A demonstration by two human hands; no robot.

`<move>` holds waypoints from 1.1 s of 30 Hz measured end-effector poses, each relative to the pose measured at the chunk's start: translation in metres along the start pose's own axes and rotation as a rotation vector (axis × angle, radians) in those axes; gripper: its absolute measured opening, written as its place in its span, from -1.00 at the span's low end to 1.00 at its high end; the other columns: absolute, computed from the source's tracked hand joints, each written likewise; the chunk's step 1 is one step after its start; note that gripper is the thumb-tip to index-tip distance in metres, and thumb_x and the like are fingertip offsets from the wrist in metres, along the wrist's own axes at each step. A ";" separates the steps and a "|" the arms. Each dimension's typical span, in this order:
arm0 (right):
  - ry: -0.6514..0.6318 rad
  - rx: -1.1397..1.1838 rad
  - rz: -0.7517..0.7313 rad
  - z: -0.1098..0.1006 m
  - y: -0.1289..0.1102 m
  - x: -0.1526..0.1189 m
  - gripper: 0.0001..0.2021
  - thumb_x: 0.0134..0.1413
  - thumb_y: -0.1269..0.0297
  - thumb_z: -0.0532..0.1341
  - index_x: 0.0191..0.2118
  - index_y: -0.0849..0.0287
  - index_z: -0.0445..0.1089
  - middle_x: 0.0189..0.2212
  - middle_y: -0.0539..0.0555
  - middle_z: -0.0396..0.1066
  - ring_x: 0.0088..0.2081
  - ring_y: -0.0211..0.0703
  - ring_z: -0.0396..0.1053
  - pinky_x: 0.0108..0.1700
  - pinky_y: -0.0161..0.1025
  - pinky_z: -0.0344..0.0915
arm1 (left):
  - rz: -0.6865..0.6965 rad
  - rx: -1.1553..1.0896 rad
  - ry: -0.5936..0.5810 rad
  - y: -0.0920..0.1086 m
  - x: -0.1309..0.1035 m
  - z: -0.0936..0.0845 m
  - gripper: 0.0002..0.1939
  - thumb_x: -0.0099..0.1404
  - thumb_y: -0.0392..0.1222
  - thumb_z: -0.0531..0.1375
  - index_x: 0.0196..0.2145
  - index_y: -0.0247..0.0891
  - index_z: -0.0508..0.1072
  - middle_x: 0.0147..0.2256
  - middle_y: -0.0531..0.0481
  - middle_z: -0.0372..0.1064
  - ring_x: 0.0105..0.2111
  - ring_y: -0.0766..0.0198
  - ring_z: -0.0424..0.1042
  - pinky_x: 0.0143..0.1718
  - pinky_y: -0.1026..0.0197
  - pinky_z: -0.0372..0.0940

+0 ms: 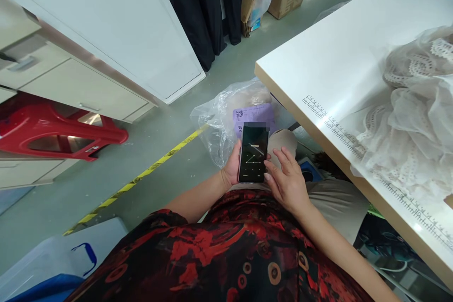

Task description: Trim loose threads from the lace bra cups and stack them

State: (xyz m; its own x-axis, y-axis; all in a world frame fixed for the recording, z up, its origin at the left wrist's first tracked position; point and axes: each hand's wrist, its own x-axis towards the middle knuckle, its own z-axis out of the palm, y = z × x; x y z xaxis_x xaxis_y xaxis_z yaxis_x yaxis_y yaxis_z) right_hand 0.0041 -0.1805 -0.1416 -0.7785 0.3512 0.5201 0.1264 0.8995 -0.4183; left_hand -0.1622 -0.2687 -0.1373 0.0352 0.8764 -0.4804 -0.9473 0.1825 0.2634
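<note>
Your left hand [231, 167] grips the phone [252, 152]; your right hand [287, 180], loosely open and empty, traces the unlock pattern. Next, finish the stroke with a light, steady fingertip.

The phone [253, 152] in the left hand [231, 170] shows glossy dark glass. Beyond it lies a crinkled clear plastic bag [219, 118]. Right of the right hand [287, 181], sheer lace cloth [414, 108] rests on a smooth white surface [339, 42].

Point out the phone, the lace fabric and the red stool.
phone [252, 152], head view, middle of the dark screen.
lace fabric [417, 113], head view, its bunched middle folds.
red stool [53, 127], head view, its seat edge.
</note>
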 end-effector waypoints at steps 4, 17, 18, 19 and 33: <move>0.049 0.067 -0.004 -0.002 0.001 -0.002 -0.77 0.19 0.38 0.20 -0.07 0.34 0.46 0.13 0.33 0.22 0.23 0.24 0.08 0.13 0.18 0.23 | 0.005 0.019 -0.030 0.000 0.001 -0.003 -0.07 0.38 0.36 -0.40 0.03 -0.44 0.42 -0.09 -0.25 0.41 -0.12 0.10 0.43 -0.02 0.07 0.28; 0.018 0.094 -0.025 -0.004 0.000 -0.003 -0.78 0.20 0.38 0.19 -0.07 0.32 0.48 0.11 0.30 0.25 0.23 0.24 0.10 0.13 0.17 0.23 | -0.018 0.019 -0.004 -0.003 0.003 -0.001 -0.06 0.37 0.38 -0.41 0.02 -0.42 0.43 -0.10 -0.22 0.43 -0.14 0.07 0.45 -0.06 0.08 0.28; 0.008 0.093 -0.033 -0.004 0.000 -0.003 -0.78 0.20 0.38 0.19 -0.08 0.31 0.48 0.11 0.31 0.25 0.23 0.25 0.10 0.13 0.17 0.23 | -0.026 0.008 0.011 -0.003 0.005 -0.003 -0.05 0.36 0.40 -0.41 0.02 -0.41 0.44 -0.09 -0.22 0.42 -0.15 0.06 0.45 -0.04 0.05 0.27; -0.005 0.092 -0.045 -0.003 -0.001 -0.004 -0.78 0.20 0.36 0.19 -0.08 0.30 0.49 0.13 0.31 0.24 0.23 0.25 0.09 0.13 0.17 0.23 | -0.031 -0.010 0.029 -0.002 0.007 -0.004 -0.05 0.35 0.41 -0.41 0.02 -0.41 0.44 -0.08 -0.23 0.42 -0.14 0.05 0.45 -0.02 0.03 0.25; -0.119 0.014 -0.152 0.008 -0.012 0.003 -0.66 0.25 0.19 0.15 0.04 0.23 0.47 0.24 0.28 0.13 0.30 0.26 -0.01 0.23 0.16 0.12 | 0.011 -0.080 0.088 -0.011 0.017 -0.005 -0.21 0.43 0.29 -0.27 -0.08 -0.42 0.50 -0.17 -0.16 0.45 -0.13 0.23 0.43 0.05 0.19 0.21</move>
State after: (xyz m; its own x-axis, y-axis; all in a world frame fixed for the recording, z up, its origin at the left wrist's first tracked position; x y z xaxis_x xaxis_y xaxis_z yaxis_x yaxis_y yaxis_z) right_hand -0.0048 -0.1920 -0.1413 -0.8552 0.1781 0.4867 -0.0057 0.9358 -0.3525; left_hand -0.1528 -0.2578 -0.1525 0.0001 0.8348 -0.5505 -0.9699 0.1342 0.2032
